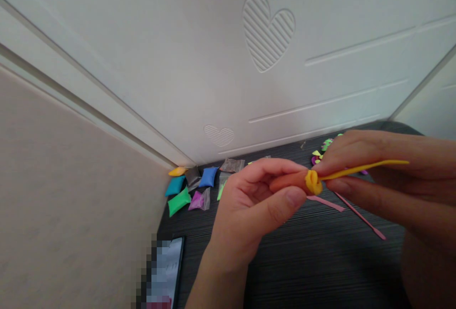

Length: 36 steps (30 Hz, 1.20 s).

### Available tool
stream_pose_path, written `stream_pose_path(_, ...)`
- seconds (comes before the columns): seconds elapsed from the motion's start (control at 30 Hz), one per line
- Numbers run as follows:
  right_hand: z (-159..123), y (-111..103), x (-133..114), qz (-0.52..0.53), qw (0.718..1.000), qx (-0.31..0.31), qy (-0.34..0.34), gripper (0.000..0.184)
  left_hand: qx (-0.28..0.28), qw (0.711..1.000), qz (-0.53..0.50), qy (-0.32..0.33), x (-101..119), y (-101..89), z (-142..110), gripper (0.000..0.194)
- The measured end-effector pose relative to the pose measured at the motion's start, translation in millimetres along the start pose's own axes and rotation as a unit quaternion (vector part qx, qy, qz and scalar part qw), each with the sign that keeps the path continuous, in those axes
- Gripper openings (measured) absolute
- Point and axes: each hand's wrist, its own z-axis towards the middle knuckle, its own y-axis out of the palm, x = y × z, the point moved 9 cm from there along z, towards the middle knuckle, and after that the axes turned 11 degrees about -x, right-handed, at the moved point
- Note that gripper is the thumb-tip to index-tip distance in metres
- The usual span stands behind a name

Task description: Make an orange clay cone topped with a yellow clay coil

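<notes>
Head view: the left hand (252, 207), curled round a tapered orange clay-like piece (289, 182) above the dark streaked surface (302, 261), apparently steadies it with the yellow coil (314, 184) exposed at its end, while the right hand (406, 192) pinches the slender yellow clay-like strand (363, 168), seemingly for control.

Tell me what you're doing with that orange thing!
A person's left hand holds an orange piece, shaped like a little cone. A yellow strip is coiled at its end, and the right hand has that strip between its fingers, near the coil. The strip's long tail sticks out, not wound up. Below, two pink sticks lie on the dark table, and colorful packets sit farther back.
</notes>
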Motion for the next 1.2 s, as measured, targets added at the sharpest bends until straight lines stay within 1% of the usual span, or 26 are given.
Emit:
stream_pose_path(0.13, 2.4, 2.1, -0.4, -0.017, 1.000, -0.014, -0.006, 0.017, -0.025, 0.999, -0.029, 0.000, -1.8, 0.1, 0.0, 0.014)
stream_pose_path(0.27, -1.1, -2.3, -1.4, -0.036, 0.999, 0.019, -0.017, 0.016, -0.054, 0.997, -0.047, 0.011, -0.7, 2.4, -0.2, 0.015)
stream_pose_path(0.37, -3.4, -2.4, -0.2, -0.030, 0.999, 0.026, -0.011, 0.014, -0.060, 0.997, -0.052, 0.011, -0.7, 3.5, -0.6, 0.015)
stream_pose_path(0.5, -3.3, -2.0, -0.5, -0.012, 1.000, 0.024, -0.011, 0.013, -0.057, 0.998, -0.038, 0.013, -0.6, 2.4, -0.7, 0.016)
stream_pose_path(0.67, -1.1, -1.0, 3.2, 0.022, 0.999, 0.034, 0.008, 0.013, -0.043, 0.999, -0.016, 0.026, 0.1, -1.6, -1.7, 0.018)
stream_pose_path(0.8, 0.3, 3.6, 6.1, 0.043, 0.998, 0.030, 0.025, 0.011, -0.035, 0.999, -0.003, 0.031, -0.3, -3.3, -2.9, 0.021)
stream_pose_path(0.9, -0.7, 2.8, 5.5, 0.033, 0.998, 0.035, 0.029, 0.009, -0.032, 0.999, 0.001, 0.040, 0.6, -3.6, -2.7, 0.022)
stream_pose_path(1.07, -3.5, -7.0, 2.0, -0.002, 0.998, 0.060, 0.033, 0.014, -0.035, 0.998, 0.015, 0.046, 2.1, -2.4, -1.5, 0.024)
stream_pose_path(1.2, -3.1, -9.1, -0.4, -0.027, 0.997, 0.069, 0.038, 0.011, -0.034, 0.997, 0.032, 0.062, 4.9, -2.6, -2.0, 0.025)
